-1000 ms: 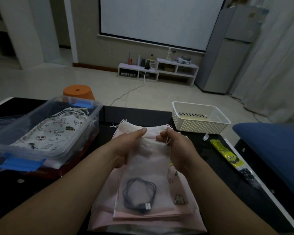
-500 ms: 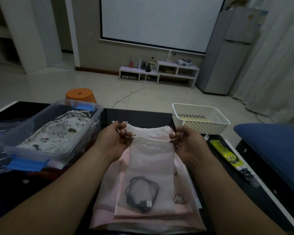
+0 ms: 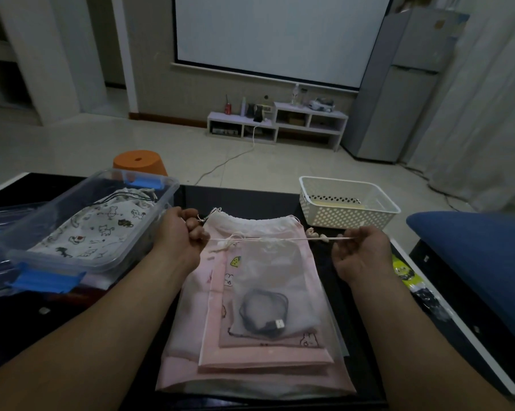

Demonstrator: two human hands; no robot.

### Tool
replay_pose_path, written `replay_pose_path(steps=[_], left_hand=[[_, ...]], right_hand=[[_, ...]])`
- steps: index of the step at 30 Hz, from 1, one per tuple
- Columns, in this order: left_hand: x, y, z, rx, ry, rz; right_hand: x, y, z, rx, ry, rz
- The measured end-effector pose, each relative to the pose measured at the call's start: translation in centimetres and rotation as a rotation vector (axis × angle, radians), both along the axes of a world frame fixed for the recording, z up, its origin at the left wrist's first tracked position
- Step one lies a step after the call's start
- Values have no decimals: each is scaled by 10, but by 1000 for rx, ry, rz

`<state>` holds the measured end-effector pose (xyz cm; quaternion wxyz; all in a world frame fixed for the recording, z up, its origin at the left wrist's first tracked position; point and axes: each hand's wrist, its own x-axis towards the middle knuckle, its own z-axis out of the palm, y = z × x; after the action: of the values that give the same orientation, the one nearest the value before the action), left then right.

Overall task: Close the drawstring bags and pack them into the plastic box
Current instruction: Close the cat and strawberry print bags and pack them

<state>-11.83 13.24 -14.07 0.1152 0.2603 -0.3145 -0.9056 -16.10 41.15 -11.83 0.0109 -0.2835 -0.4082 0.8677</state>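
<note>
Cord (image 3: 280, 239), pinched taut between left hand (image 3: 180, 235) and right hand (image 3: 360, 253), likely needs an even outward pull until the bag (image 3: 268, 271) puckers shut.

Cannot see the fingertips of the left hand (image 3: 180, 232) or right hand (image 3: 360, 253), curled under around the drawstring (image 3: 280, 239). Cannot tell the contents of the lower pink bags (image 3: 250, 378), covered by the mesh bag (image 3: 277, 280) on top, nor of the white basket (image 3: 348, 215) behind its perforated wall. Cannot trace the plastic box (image 3: 102, 264) past the left edge, nor read the print on the yellow packet (image 3: 403, 269), too small and dim.
</note>
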Motion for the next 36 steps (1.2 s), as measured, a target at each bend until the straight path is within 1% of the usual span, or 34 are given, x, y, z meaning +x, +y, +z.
replay_pose_path(steps=[2,5,7,9,11,13,15,17,19,21,23,24,26,29,32,33,34,36], left_hand=[[1,-1,0,-81,-19,32],[1,3,1,-295,-22,48],[2,6,4,-441,-6,4],[7,11,11,-572,46,-107],[17,22,25,-723,134,-255],[30,35,38,-920,216,-421],[39,50,46,-1064,301,-585],[43,64,46,-1076,366,-693],[41,72,45,-1023,382,-702],[36,74,43,-947,365,-665],[28,72,42,-815,353,-615],[24,70,43,-735,344,-589],[16,63,45,-572,353,-557],[5,54,49,-374,379,-518],[-4,47,48,-298,380,-443],[-6,45,49,-333,368,-394],[-7,43,50,-446,338,-329],[-11,37,53,-844,244,-196]], right_hand=[[-1,3,0,-10,-12,-38],[-1,1,-2,-32,21,-59],[1,-2,0,26,66,-29],[3,-7,5,186,167,47],[11,-16,18,435,322,164],[27,-30,36,718,500,289],[41,-45,48,902,651,404],[51,-57,51,995,731,531],[54,-65,47,969,730,614],[49,-67,40,935,631,653],[43,-67,33,1013,514,747],[41,-66,27,1004,457,813],[40,-61,13,941,430,912],[46,-53,5,950,489,895],[47,-54,2,901,465,867],[46,-56,2,907,426,852],[45,-57,0,927,380,840],[47,-58,-2,967,328,831]])
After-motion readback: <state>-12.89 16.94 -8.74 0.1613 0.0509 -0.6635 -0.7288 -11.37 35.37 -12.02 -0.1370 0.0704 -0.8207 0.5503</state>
